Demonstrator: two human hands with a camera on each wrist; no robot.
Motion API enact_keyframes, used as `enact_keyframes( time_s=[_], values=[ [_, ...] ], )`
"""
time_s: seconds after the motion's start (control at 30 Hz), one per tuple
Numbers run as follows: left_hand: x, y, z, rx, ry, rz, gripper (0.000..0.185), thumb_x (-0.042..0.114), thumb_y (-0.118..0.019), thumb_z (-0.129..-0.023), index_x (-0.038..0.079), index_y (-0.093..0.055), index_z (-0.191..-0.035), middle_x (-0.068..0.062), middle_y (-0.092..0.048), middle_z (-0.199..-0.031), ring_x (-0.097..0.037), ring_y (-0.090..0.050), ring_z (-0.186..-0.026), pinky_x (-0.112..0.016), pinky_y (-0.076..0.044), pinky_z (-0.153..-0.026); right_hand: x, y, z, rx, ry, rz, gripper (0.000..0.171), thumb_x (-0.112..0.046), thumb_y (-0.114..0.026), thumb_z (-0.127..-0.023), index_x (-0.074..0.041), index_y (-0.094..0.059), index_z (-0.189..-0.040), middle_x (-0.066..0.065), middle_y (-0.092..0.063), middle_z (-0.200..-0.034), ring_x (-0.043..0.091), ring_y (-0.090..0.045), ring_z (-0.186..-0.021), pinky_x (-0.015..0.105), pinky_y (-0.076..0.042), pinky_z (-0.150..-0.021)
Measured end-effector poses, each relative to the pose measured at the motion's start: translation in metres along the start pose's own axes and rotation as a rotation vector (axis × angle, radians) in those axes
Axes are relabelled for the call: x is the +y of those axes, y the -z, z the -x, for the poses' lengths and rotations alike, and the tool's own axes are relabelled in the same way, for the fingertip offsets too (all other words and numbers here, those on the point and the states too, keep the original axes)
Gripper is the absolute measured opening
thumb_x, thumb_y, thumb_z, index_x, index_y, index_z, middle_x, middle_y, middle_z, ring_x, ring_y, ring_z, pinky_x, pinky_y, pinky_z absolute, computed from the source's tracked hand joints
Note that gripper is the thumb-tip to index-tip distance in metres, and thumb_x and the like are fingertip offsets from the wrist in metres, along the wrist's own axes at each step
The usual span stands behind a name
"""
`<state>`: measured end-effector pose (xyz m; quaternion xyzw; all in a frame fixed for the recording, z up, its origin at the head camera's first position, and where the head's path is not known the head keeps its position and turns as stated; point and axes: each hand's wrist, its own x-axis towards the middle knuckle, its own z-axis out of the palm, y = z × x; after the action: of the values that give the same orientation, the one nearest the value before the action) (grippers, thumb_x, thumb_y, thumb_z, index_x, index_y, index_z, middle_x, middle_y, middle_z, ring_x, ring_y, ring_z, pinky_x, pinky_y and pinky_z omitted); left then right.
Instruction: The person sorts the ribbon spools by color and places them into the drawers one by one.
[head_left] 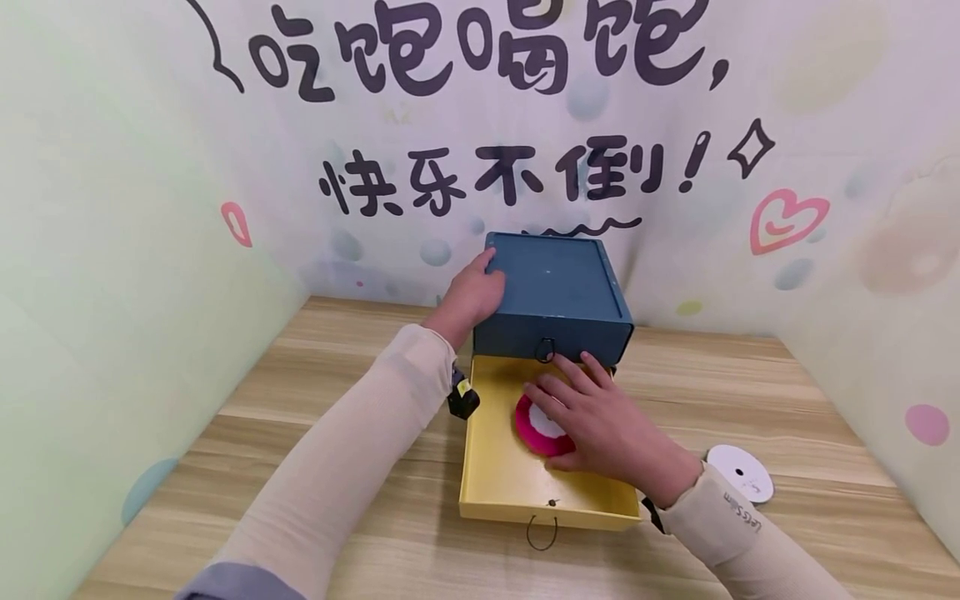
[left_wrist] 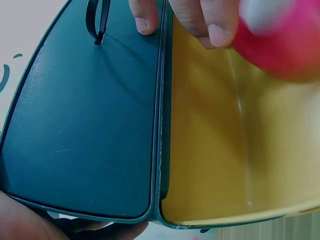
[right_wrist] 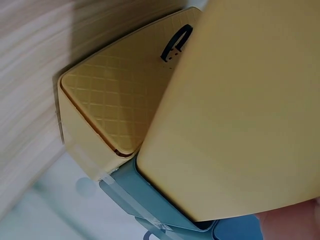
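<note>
Ribbon spool [head_left: 542, 427]: a pink-rimmed roll with a white face is seen lying flat in the yellow drawer [head_left: 501, 475], toward its back half, just in front of the blue box [head_left: 555, 293]; it is partly covered by the right hand.
Left hand [head_left: 471, 293]: it is laid against the left side of the blue box, fingers curled over the top edge; the box is judged to be steadied by it.
Blue box: it is set on the wooden table [head_left: 750, 392] against the printed wall; a dark ring pull [head_left: 545, 350] hangs on its front; it is judged stiff and light, likely to slide unless held.
Yellow drawer: it is pulled well out toward the viewer; its floor looks smooth, so the spool is judged to skid easily on it.
Right hand [head_left: 600, 421]: the fingers are spread flat over the spool, pressing or touching rather than clasping it.
Handling: the spool is judged light, firm at its flanges and soft at the wound ribbon; it is best taken by the rim, thumb opposite fingers; the loose ribbon end could unwind.
White spool [head_left: 740, 472]: it is seen lying flat on the table, well to the right of the drawer.
</note>
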<state>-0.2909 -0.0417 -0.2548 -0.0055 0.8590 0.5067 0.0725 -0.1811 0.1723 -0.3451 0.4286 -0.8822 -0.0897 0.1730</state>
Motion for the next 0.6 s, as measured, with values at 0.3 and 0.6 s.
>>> enact_keyframes(
  time_s=[0.3,0.6],
  values=[
    [0.0010,0.0002,-0.0006,0.001,-0.015,-0.010,0.055,0.034,-0.034,-0.107,0.030,-0.021,-0.160,0.001,-0.021,-0.164,-0.022,-0.021,-0.149,-0.044,-0.023,-0.117,0.0003,0.0008,0.0004,-0.009,0.005,-0.003,0.095,-0.066,-0.076,-0.073,-0.014,-0.049,-0.147,0.008,-0.051,-0.144,0.037,-0.023,-0.144,0.059,-0.015,-0.116],
    [0.0017,-0.0004,0.0005,0.001,-0.007,0.001,0.055,0.035,-0.035,-0.107,0.031,-0.021,-0.160,0.002,-0.021,-0.164,-0.022,-0.021,-0.149,-0.046,-0.023,-0.117,0.0003,0.0018,0.0022,0.013,-0.007,-0.031,0.095,-0.069,-0.075,-0.072,-0.015,-0.050,-0.146,0.007,-0.052,-0.143,0.036,-0.024,-0.144,0.058,-0.014,-0.116]
  ],
)
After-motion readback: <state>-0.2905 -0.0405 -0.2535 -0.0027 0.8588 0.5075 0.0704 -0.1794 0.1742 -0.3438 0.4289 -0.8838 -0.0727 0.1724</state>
